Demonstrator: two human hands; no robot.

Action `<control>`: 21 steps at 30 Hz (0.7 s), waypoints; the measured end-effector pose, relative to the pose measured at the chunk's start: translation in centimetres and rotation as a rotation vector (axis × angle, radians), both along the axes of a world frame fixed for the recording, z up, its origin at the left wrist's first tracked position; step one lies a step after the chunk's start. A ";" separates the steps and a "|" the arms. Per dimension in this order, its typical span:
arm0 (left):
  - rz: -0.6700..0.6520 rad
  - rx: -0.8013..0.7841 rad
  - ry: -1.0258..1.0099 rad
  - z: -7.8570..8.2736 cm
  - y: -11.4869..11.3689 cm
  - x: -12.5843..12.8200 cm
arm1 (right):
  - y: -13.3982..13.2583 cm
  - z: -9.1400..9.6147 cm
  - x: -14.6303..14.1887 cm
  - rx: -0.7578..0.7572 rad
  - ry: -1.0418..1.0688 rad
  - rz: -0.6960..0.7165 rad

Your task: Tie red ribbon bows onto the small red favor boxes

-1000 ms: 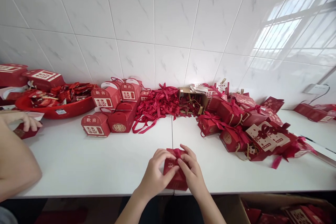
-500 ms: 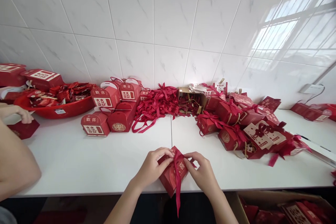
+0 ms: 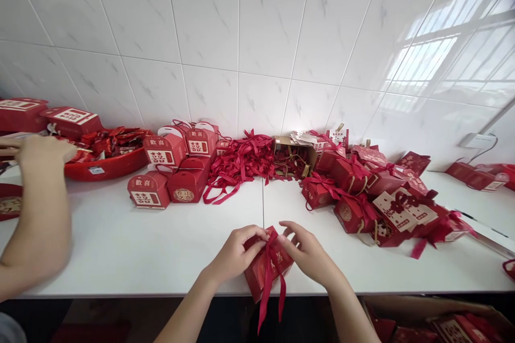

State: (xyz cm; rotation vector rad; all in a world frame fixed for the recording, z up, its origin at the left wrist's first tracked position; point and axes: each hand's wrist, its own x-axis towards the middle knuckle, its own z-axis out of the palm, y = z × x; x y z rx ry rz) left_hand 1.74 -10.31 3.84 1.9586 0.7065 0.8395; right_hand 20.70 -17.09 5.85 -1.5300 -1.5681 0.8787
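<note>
A small red gift box (image 3: pixel 256 274) with gold characters sits tilted at the table's front edge. Across its top runs a dark red ribbon (image 3: pixel 270 265), whose two tails hang down over the near side. My left hand (image 3: pixel 240 251) is closed in a pinch on the ribbon at the box's top left. On the other side, my right hand (image 3: pixel 304 251) has its thumb and fingers apart, with the thumb tip close beside the ribbon. Whether that thumb touches the ribbon is hard to tell.
Behind lie loose red ribbons (image 3: pixel 243 163) and a small carton (image 3: pixel 295 155). Boxes with bows (image 3: pixel 354 214) are heaped right; plain boxes (image 3: pixel 148 190) stand left, near a red basin (image 3: pixel 107 167) of packets. A co-worker's arm (image 3: pixel 44 214) reaches in. A cardboard box (image 3: pixel 386 303) stands below the table.
My right fingers have parted from the ribbon, and a second ribbon tail now hangs in front. My left hand stays in place. The co-worker's arm has swung forward toward the basin.
</note>
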 end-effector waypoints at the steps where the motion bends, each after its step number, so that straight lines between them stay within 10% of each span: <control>1: -0.008 0.024 0.008 0.1 0.1 -0.1 | 0.8 -0.1 0.0 0.008 -0.004 0.009; 21: 0.022 0.316 0.177 1.1 0.6 -1.3 | 1.7 -0.1 0.1 0.230 0.042 0.275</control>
